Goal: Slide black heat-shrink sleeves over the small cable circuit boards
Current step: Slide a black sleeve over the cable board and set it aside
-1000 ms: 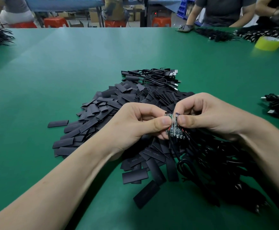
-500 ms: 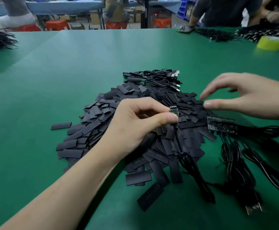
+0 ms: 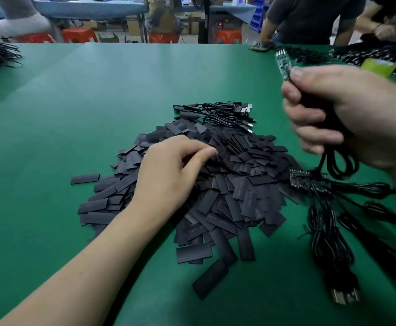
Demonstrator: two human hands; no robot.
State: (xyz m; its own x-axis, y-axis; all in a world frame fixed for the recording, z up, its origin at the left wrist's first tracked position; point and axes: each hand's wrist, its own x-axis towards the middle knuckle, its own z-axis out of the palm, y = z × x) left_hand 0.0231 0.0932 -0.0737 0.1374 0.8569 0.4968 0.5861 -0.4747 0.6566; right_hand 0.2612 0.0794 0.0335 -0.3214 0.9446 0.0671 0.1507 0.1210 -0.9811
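right hand [image 3: 347,114] fisted round a black cable [image 3: 323,161] with its circuit board [image 3: 283,64] poking up; left hand [image 3: 168,175] curled on the sleeve pile [image 3: 239,184], can't tell if it's pinching one; sleeve print's too faint to read

A: What sort of place is this?

B: An assembly workshop, a small electronics factory floor. The wide green worktop [image 3: 98,102] carries a heap of black heat-shrink sleeves [image 3: 239,184] and bundles of black cables [image 3: 326,231].

A: And further back?

B: Other people [image 3: 310,17] stand at the far edge beside more cable piles [image 3: 368,52]. Behind them are red plastic stools [image 3: 80,35], cardboard boxes [image 3: 133,25], blue parts bins [image 3: 258,17] and another long table [image 3: 86,8].
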